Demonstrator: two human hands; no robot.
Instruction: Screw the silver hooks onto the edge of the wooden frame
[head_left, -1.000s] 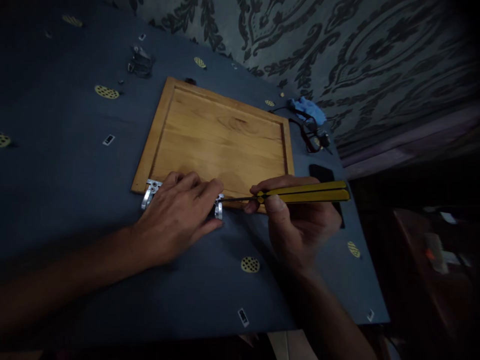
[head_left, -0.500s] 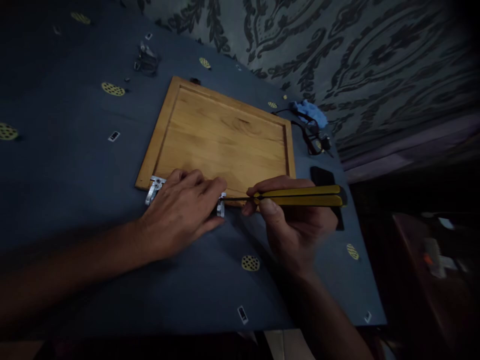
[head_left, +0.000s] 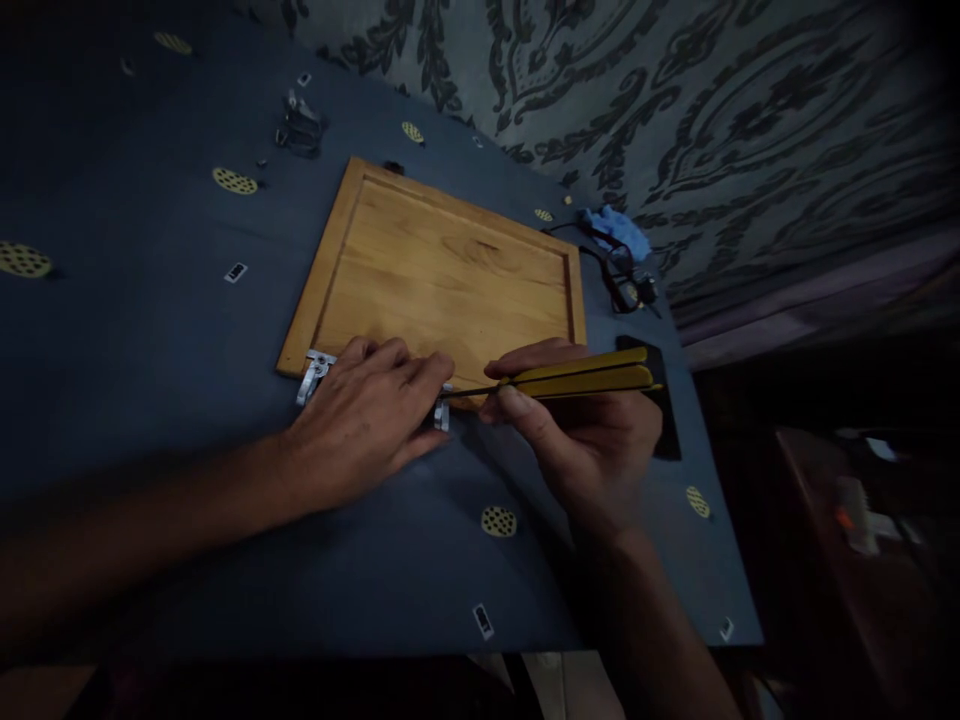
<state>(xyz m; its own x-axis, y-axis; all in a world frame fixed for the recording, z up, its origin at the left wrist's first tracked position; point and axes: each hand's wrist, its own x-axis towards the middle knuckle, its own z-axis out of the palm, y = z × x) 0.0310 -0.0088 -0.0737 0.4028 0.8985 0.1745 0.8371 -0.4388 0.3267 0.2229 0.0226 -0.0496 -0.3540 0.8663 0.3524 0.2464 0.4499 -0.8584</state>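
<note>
Right hand [head_left: 581, 445] closed round slim yellow-handled tool [head_left: 577, 376] | left hand [head_left: 371, 420] half-curled over brown wooden panel [head_left: 450, 270], hold unclear | I'd steady tip at centre-frame silver metal hinge [head_left: 442, 414]

Dim light, dark corners, soft blur

The single view is taken from the wearer's head, above the near side of the table [head_left: 405, 570], facing forward and down at close range. The wooden panel [head_left: 450, 270] lies slightly above frame centre; the left hand [head_left: 367, 430] and right hand [head_left: 592, 440] flank that centre. Framing is canted, the table's far edge sloping down rightward.
</note>
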